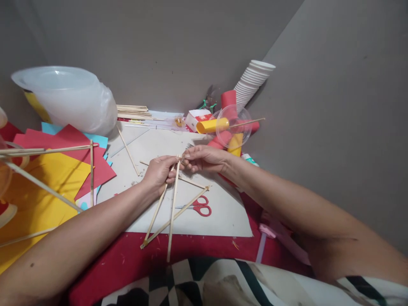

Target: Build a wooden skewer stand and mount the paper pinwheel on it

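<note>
A frame of thin wooden sticks [174,210], joined into a triangle with a loose stick across it, lies over a white board [223,212]. My left hand [159,172] is closed round the sticks near their upper joint. My right hand [202,158] pinches the same joint from the right, fingertips meeting those of the left hand. Red-handled scissors [199,207] lie on the board just below the right hand, under the frame's right side.
Red and yellow paper sheets [63,165] and another stick frame [47,170] lie at left, behind them a clear plastic tub [68,97]. At the back are a stick bundle [132,111], stacked white cups [251,83], red and yellow tubes [212,125] and a clear lid [234,125]. Walls close in behind and right.
</note>
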`<state>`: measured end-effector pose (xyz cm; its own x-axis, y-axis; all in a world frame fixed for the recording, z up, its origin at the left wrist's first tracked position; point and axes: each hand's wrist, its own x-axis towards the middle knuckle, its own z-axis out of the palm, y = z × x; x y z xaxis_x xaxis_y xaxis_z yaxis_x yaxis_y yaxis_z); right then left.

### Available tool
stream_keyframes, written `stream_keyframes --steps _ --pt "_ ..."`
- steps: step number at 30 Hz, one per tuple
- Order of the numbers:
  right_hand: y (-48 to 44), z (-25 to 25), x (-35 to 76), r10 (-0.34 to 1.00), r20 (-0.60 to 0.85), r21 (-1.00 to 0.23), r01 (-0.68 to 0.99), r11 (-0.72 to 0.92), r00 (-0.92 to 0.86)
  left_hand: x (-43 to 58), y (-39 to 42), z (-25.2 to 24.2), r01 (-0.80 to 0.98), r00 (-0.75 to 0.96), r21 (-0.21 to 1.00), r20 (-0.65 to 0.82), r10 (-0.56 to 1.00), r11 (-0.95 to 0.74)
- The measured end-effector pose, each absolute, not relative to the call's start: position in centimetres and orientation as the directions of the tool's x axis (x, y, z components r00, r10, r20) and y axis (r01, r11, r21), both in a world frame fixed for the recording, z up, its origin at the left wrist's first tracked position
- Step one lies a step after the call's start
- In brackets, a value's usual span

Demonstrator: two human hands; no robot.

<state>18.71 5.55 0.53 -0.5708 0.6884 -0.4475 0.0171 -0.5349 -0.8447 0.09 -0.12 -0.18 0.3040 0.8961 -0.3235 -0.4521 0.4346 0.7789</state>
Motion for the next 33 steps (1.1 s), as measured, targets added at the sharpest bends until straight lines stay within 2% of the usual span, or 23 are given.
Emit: stream_keyframes --steps 5,9,13,20,24,28,30,33 --pt "5.6 0.2 19.0 0.703 -0.412 -0.862 -0.002 -0.507 -0.580 0.1 -0.1 -0.1 -0.462 0.279 0.780 -0.324 0.904 0.423" --pt "5.4 -0.3 19.0 0.680 -0.452 -0.840 0.019 -0.541 -0.577 0.2 -0.1 -0.2 -0.458 0.269 0.785 -0.325 0.907 0.417" --pt "5.8 0.1 18.5 0.630 -0.529 -0.820 0.152 -0.551 -0.569 0.3 -0.3 0.0 -0.402 0.299 0.799 -0.348 0.888 0.448" --pt "7.4 2.5 16.6 0.585 -0.605 -0.796 0.393 -0.461 -0.540 0.6 -0.5 0.7 -0.270 0.334 0.820 -0.411 0.848 0.504" --pt "8.1 3.4 16.1 0.611 -0.528 -0.837 0.483 -0.257 -0.590 0.6 -0.2 0.6 -0.254 0.310 0.826 -0.424 0.851 0.503" --pt "7.9 3.8 16.2 0.668 -0.363 -0.876 0.483 -0.007 -0.649 0.5 0.1 0.1 -0.271 0.294 0.828 -0.414 0.861 0.491" --pt "7.4 3.8 16.4 0.696 -0.240 -0.856 0.485 0.177 -0.677 0.4 0.1 0.0 -0.299 0.282 0.826 -0.402 0.871 0.478" --pt "6.2 3.4 16.6 0.731 0.031 -0.743 0.473 0.473 -0.682 0.5 0.0 -0.2 -0.361 0.243 0.818 -0.382 0.892 0.448"
